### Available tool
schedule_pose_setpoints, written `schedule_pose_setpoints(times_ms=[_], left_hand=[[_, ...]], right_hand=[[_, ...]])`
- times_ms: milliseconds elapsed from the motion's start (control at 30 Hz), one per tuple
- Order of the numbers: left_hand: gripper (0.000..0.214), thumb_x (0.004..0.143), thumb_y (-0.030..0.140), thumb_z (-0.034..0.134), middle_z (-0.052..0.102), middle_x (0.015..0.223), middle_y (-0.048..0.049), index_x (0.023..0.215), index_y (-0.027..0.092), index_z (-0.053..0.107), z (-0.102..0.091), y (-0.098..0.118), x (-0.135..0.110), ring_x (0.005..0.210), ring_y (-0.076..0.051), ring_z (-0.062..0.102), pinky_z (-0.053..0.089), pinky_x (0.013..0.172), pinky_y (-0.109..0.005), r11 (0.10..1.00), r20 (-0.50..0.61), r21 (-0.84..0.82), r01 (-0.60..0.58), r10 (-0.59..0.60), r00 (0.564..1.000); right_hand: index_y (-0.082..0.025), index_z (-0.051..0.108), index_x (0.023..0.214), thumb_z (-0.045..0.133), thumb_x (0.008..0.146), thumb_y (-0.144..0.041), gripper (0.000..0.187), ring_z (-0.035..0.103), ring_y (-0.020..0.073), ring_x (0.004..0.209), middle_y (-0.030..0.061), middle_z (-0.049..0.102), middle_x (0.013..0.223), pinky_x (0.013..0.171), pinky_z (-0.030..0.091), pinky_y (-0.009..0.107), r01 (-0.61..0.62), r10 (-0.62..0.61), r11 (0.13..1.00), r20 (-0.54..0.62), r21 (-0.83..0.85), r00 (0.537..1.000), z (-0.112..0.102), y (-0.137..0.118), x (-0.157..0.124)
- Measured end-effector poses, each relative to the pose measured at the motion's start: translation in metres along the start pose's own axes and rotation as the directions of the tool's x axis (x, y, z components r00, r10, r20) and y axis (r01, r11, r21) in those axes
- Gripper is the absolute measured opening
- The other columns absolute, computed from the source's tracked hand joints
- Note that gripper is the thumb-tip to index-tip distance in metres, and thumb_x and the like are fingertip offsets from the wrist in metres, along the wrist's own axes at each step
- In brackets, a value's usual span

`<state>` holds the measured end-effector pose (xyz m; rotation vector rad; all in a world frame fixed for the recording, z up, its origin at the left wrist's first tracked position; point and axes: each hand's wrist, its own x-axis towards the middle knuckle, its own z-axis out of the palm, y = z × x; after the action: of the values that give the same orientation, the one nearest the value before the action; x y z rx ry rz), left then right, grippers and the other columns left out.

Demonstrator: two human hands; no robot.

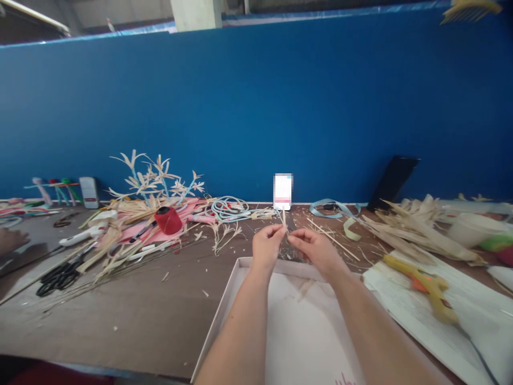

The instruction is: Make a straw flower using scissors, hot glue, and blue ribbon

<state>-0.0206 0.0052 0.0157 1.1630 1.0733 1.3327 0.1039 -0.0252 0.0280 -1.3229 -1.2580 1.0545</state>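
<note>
A thin, pale strip of dried husk (pixel 284 218) stands upright between the thumb and fingertips of my left hand (pixel 265 247). Close beside it, my right hand (pixel 316 250) has its thumb and forefinger pinched together near the strip's lower end. Whether those fingers hold anything is too small to make out. Both hands are above the far rim of a shallow white box (pixel 308 331), and my forearms reach across it. Behind the strip, a lit phone (pixel 282 191) leans against the blue wall, its screen blurred out.
On the left lie black scissors (pixel 60 277), a white glue gun (pixel 86 233), a red thread spool (pixel 168 220) and husk flowers (pixel 140 179). A yellow glue gun (pixel 427 286) rests on paper at right, near piled husks (pixel 425 227). Another person's hand (pixel 12 240) shows far left.
</note>
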Motion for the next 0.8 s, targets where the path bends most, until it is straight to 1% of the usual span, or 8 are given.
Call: schedule_pose_setpoints(times_ms=[67,133,267,367,467,567,700,800], left_hand=[[0.032,0.065,0.037,0.064,0.064,0.074,-0.0032,0.087,0.015,0.07,0.0,0.0,0.0,0.058,-0.009,0.049,0.038,0.051,-0.019,1.0,-0.002,-0.028,0.009,-0.009,1.0],[0.032,0.065,0.037,0.065,0.065,0.075,-0.0035,0.087,0.015,0.07,0.0,0.0,0.0,0.059,-0.009,0.049,0.039,0.052,-0.019,0.999,0.011,-0.041,0.015,-0.015,1.0],[0.033,0.065,0.036,0.065,0.065,0.076,-0.0035,0.091,0.016,0.07,0.0,0.0,0.0,0.058,-0.008,0.048,0.039,0.052,-0.019,0.999,0.057,-0.045,0.012,-0.009,0.998],[0.034,0.066,0.035,0.065,0.066,0.076,-0.0035,0.094,0.016,0.07,-0.001,0.0,0.0,0.058,-0.008,0.049,0.038,0.051,-0.019,0.999,0.074,-0.037,0.011,-0.008,0.997],[0.035,0.066,0.034,0.066,0.067,0.081,-0.0042,0.096,0.017,0.069,-0.003,0.003,-0.001,0.061,-0.009,0.051,0.039,0.052,-0.019,0.999,0.082,-0.035,0.013,-0.01,0.997],[0.034,0.066,0.033,0.066,0.068,0.088,-0.0043,0.097,0.019,0.069,-0.005,0.006,0.0,0.067,-0.01,0.054,0.041,0.055,-0.019,0.999,0.113,-0.044,0.006,-0.001,0.994],[0.035,0.066,0.033,0.066,0.067,0.085,-0.0045,0.098,0.018,0.068,-0.007,0.006,0.0,0.063,-0.009,0.052,0.041,0.055,-0.019,0.999,0.14,-0.037,0.0,0.005,0.99],[0.035,0.066,0.033,0.067,0.066,0.082,-0.0048,0.097,0.016,0.067,-0.007,0.005,0.001,0.062,-0.009,0.051,0.041,0.055,-0.019,1.0,0.151,-0.03,0.007,-0.003,0.989]], right_hand=[[-0.019,0.062,0.079,0.066,0.064,-0.044,0.029,0.039,0.0086,0.045,-0.0036,0.054,0.056,0.043,0.029,0.023,0.04,-0.039,0.998,0.009,-0.054,0.999,0.002,-0.003,-0.002],[-0.019,0.062,0.078,0.065,0.065,-0.045,0.029,0.039,0.0089,0.046,-0.0036,0.053,0.056,0.044,0.029,0.023,0.069,-0.07,0.993,-0.01,-0.099,0.997,0.003,-0.003,-0.002],[-0.019,0.061,0.078,0.062,0.068,-0.043,0.026,0.037,0.0088,0.045,-0.0044,0.05,0.052,0.044,0.029,0.023,0.101,-0.11,0.984,-0.055,-0.146,0.992,0.0,0.002,0.001],[-0.019,0.061,0.079,0.059,0.071,-0.042,0.024,0.037,0.0093,0.045,-0.0036,0.051,0.053,0.044,0.029,0.023,0.145,-0.159,0.973,-0.064,-0.18,0.985,-0.002,0.007,0.004],[-0.02,0.061,0.079,0.057,0.072,-0.042,0.024,0.04,0.0105,0.046,-0.0021,0.053,0.056,0.045,0.031,0.024,0.194,-0.217,0.953,-0.076,-0.234,0.973,-0.003,0.009,0.005],[-0.019,0.061,0.078,0.056,0.073,-0.043,0.024,0.041,0.0115,0.048,-0.0011,0.054,0.058,0.046,0.032,0.024,0.23,-0.26,0.937,-0.086,-0.264,0.962,-0.003,0.009,0.005],[-0.02,0.061,0.078,0.056,0.074,-0.042,0.023,0.046,0.0128,0.053,-0.0004,0.058,0.064,0.051,0.035,0.026,0.252,-0.29,0.923,-0.093,-0.289,0.953,-0.003,0.008,0.004],[-0.021,0.06,0.078,0.056,0.074,-0.041,0.021,0.046,0.0128,0.053,-0.0008,0.059,0.065,0.053,0.036,0.026,0.252,-0.293,0.916,-0.091,-0.313,0.952,-0.003,0.008,0.004]])
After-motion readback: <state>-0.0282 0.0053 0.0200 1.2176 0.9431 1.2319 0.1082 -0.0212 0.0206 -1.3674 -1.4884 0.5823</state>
